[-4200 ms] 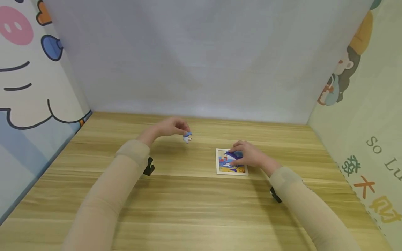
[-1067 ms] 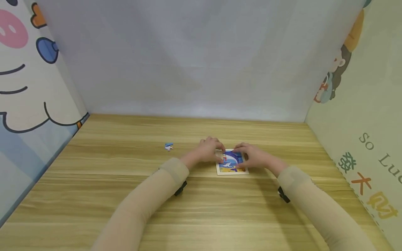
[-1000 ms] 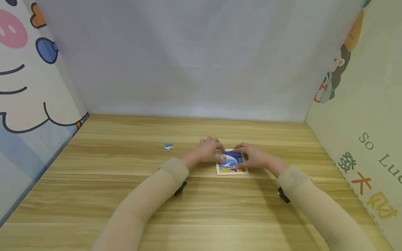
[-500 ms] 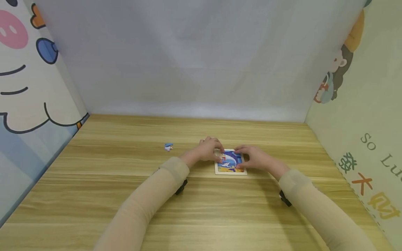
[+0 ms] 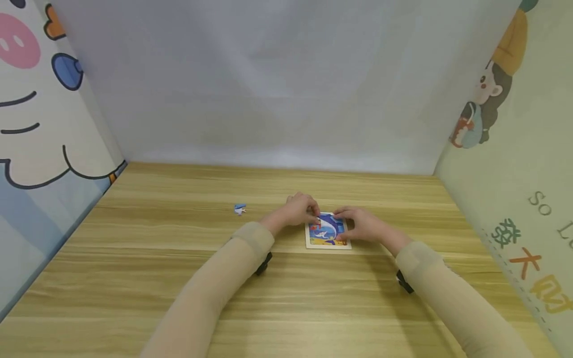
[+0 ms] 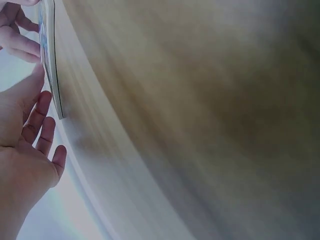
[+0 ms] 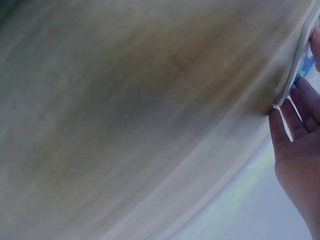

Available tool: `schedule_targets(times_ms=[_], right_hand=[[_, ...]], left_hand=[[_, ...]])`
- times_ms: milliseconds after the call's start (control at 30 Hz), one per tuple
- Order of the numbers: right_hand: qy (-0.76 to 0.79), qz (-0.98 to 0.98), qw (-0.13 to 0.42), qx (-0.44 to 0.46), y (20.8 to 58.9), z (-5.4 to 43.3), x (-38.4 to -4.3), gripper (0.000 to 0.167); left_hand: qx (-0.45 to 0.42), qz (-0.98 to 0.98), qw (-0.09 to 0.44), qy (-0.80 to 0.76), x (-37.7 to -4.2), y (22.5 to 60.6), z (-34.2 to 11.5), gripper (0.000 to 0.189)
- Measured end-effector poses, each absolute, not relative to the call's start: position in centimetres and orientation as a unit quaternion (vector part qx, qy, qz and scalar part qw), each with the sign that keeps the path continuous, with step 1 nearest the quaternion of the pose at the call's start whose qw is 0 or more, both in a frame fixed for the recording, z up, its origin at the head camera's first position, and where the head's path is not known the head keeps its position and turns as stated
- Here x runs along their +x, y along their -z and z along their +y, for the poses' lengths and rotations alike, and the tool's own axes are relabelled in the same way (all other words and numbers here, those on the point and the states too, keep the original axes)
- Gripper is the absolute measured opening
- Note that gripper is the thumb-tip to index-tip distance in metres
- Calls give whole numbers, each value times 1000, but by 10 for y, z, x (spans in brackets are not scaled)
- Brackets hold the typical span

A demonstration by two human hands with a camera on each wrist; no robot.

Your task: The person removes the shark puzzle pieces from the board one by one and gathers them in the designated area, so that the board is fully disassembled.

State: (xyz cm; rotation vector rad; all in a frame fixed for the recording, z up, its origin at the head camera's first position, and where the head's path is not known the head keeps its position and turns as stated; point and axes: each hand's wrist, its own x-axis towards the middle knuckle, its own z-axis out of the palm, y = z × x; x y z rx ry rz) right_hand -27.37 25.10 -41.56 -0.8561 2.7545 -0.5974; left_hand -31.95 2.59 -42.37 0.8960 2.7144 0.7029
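Note:
A small square picture puzzle (image 5: 329, 233) with a white frame lies on the wooden table, showing a dolphin-like sea scene in blue and yellow. My left hand (image 5: 297, 210) is at its upper left corner, thumb and forefinger close together over the picture; whether a piece is between them is hidden. My right hand (image 5: 364, 224) rests at the puzzle's right side, its fingertips at the top edge and its thumb on the lower right of the picture. In the right wrist view its fingers extend along the frame's edge. A loose blue-and-white puzzle piece (image 5: 240, 209) lies left of my left hand.
The wooden table (image 5: 277, 303) reaches a grey-white cloth backdrop (image 5: 277, 99) behind. Printed cartoon panels stand along the left (image 5: 49, 119) and right (image 5: 515, 159) sides.
The piece my left hand held up earlier seems to be the one now lying on the table. That hand has moved right to the puzzle; lately its thumb has drawn nearer the forefinger.

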Motion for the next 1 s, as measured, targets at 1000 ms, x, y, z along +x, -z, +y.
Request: schedule_targets(times_ms=[1000], right_hand=[[192,947,47,-251,419,242,-277,48]], left_hand=[[298,877,155,-344,-332,430,32,19]])
